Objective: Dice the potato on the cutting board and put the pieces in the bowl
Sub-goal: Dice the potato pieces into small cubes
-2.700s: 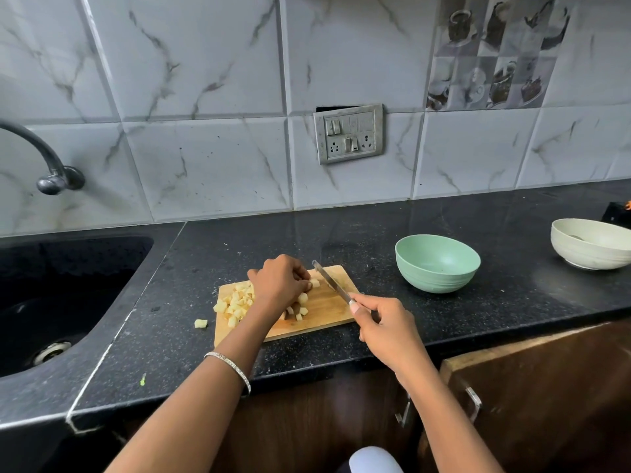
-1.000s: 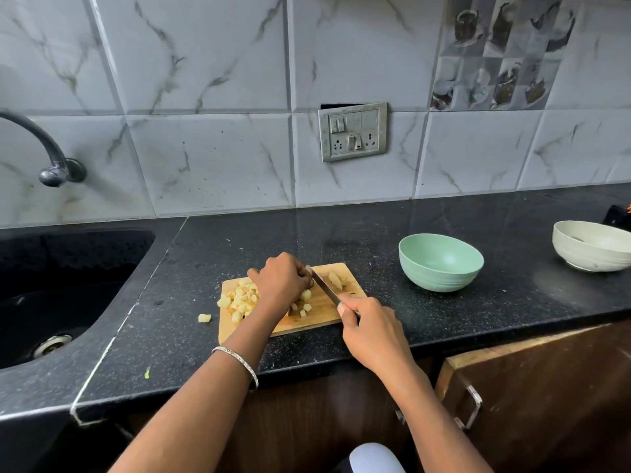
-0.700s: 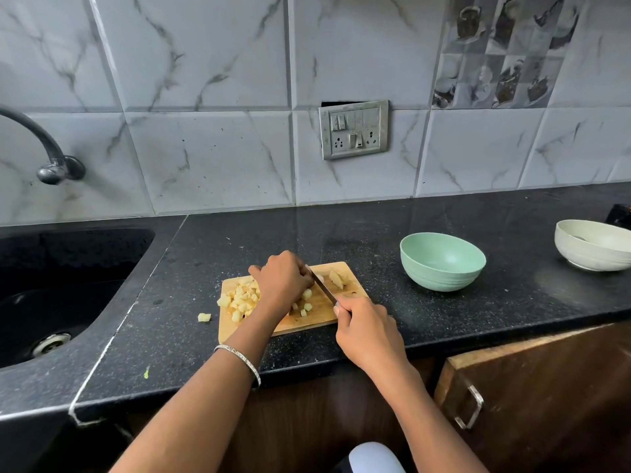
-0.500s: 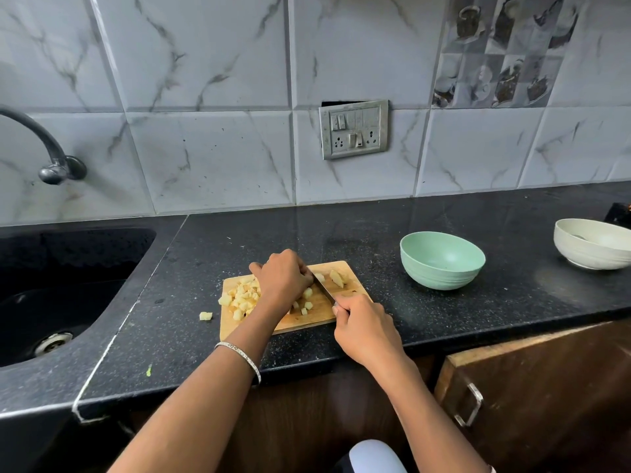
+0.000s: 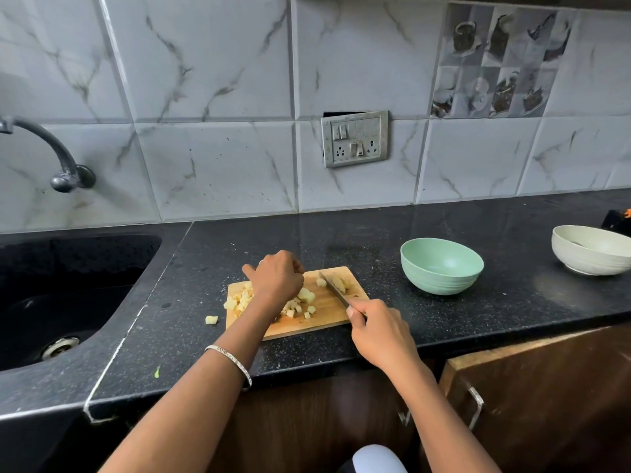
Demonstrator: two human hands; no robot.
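I see a rectangular wooden cutting board (image 5: 327,315) at frame centre on the speckled black tabletop (image 5: 478,322). Pale potato cubes (image 5: 239,300) lie on its left half. One stray cube (image 5: 211,319) sits just left of it. The right hand (image 5: 379,331) has its grip closed round the knife (image 5: 333,290), with the blade against an uncut potato piece (image 5: 339,283). The left hand (image 5: 276,278) has its fingers curled over the cubes, and I cannot tell what its grip holds. A smooth round green bowl (image 5: 440,268) stands right of the board.

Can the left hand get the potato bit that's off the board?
Probably yes. The bit lies on the counter just left of the board, close to the left hand, and nothing stands between them.
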